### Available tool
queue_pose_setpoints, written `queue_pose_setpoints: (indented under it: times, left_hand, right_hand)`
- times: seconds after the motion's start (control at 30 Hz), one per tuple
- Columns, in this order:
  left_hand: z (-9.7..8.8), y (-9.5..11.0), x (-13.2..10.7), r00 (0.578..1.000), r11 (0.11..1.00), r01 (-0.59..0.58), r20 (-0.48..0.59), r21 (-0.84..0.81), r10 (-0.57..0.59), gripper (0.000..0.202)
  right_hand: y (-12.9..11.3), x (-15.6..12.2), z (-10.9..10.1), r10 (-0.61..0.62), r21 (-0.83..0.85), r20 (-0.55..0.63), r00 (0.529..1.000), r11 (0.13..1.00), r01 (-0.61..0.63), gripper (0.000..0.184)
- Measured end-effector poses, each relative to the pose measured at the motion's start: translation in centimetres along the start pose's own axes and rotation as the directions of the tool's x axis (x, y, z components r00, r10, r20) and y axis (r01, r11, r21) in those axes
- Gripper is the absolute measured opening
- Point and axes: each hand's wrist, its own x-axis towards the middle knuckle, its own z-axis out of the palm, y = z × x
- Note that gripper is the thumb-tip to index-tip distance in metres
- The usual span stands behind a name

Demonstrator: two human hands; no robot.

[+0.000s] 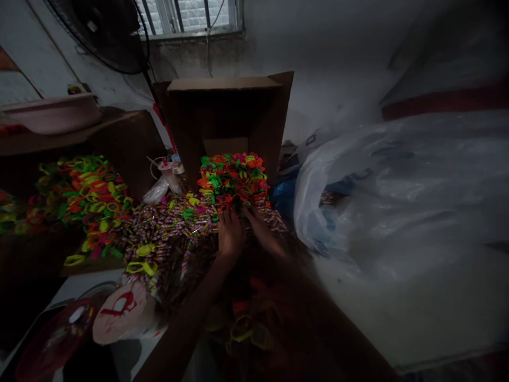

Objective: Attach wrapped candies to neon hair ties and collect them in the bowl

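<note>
My left hand [230,233] is at the front edge of a heap of neon loop-shaped pieces [234,178], coloured orange, green, yellow and pink. Its fingers point away from me and bend down onto the pieces. Close by on the right, my right hand [260,228] reaches in with thumb and fingers drawn together at the same edge. The light is dim, so what either hand grips is hidden. Around both hands spreads a layer of small thin wrapped sticks [159,228]. Behind the heap, an open cardboard box [274,127] lies on its side.
At left, another box [123,138] spills more neon loops [91,196], with a pink basin [55,114] on top. A paper-covered round container [123,313] and red dish [55,339] are front left. A large clear plastic bag [397,196] fills the right. A fan [107,32] stands behind.
</note>
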Motion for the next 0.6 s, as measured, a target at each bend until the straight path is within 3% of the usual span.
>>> queue_pose_setpoints:
  times: [0.23,0.47,0.6]
  left_hand:
    - [0.2,-0.4,0.3,0.999,0.998,-0.039,0.01,0.051,0.039,0.032]
    - [0.5,-1.5,0.6,0.992,0.988,-0.123,0.019,-0.097,0.125,0.029]
    - [0.4,-1.3,0.7,0.996,0.981,-0.087,0.02,-0.172,0.092,0.029]
  right_hand:
    - [1.3,0.4,0.2,-0.006,0.039,0.007,1.0,0.999,0.006,0.042]
    - [1.9,0.5,0.3,0.001,0.026,0.012,1.0,1.0,-0.002,0.048]
    - [1.8,0.5,0.3,0.009,0.001,-0.019,1.0,1.0,-0.009,0.053]
